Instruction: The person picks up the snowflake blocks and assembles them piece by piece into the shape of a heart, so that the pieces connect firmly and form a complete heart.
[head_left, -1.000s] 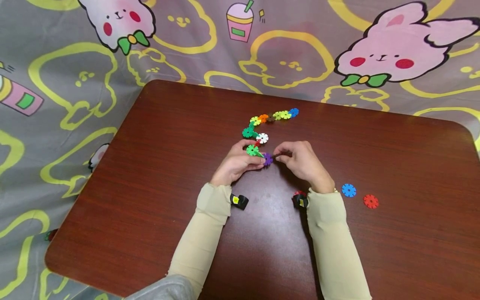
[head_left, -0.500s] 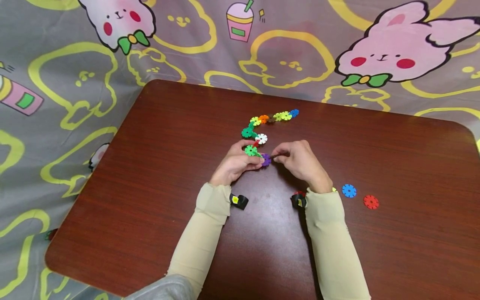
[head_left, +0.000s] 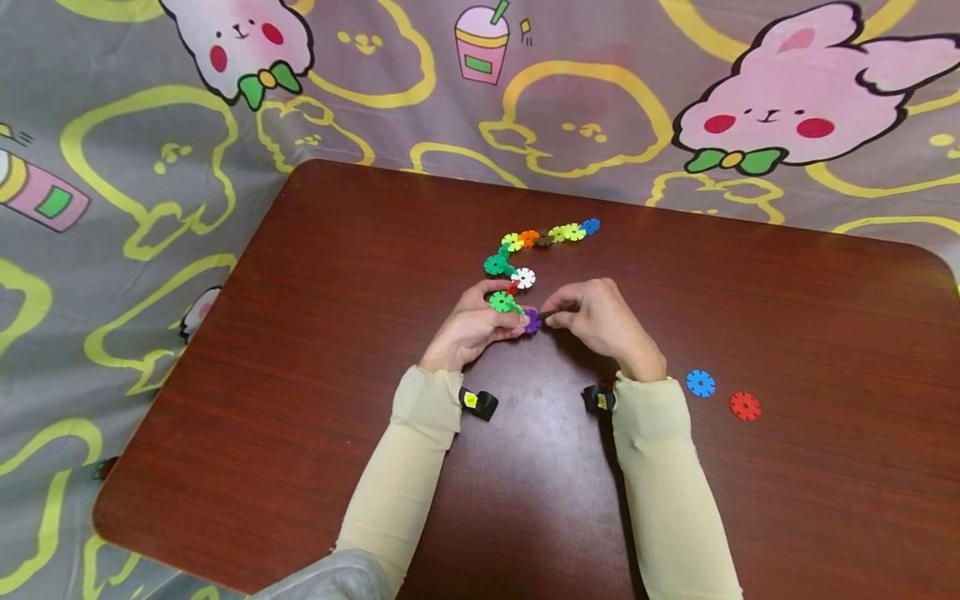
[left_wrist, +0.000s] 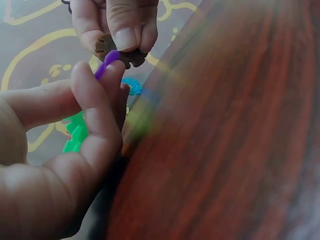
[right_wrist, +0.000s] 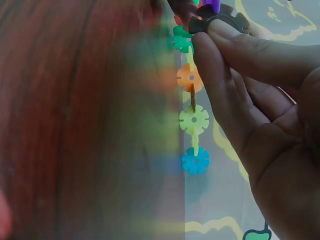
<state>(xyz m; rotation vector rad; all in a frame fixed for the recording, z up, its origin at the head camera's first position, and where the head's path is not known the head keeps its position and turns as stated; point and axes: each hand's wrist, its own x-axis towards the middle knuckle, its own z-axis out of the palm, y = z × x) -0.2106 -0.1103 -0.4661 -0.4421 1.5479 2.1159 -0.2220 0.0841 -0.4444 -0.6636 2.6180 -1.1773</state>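
Note:
A chain of notched plastic discs, joined slot to slot, winds across the table. Its far end is a blue disc (head_left: 590, 227); orange, green and white discs (head_left: 522, 277) follow. At the near end, my left hand (head_left: 472, 325) pinches a purple disc (head_left: 532, 322), with a light green disc (head_left: 502, 301) above the thumb. My right hand (head_left: 603, 325) pinches a dark brown disc (right_wrist: 227, 20) between thumb and index finger. In the left wrist view the purple disc's edge meets the brown disc (left_wrist: 135, 59) at a slot, the two standing crosswise.
On the brown wooden table (head_left: 315, 333), a loose blue disc (head_left: 701, 383) and a loose red disc (head_left: 745, 406) lie right of the right sleeve. A patterned cloth (head_left: 405, 50) hangs behind the table. Each wrist wears a black band mount (head_left: 478, 403).
My right hand has shifted slightly left, bringing the brown disc against the purple one. The near end of the chain has moved slightly left too.

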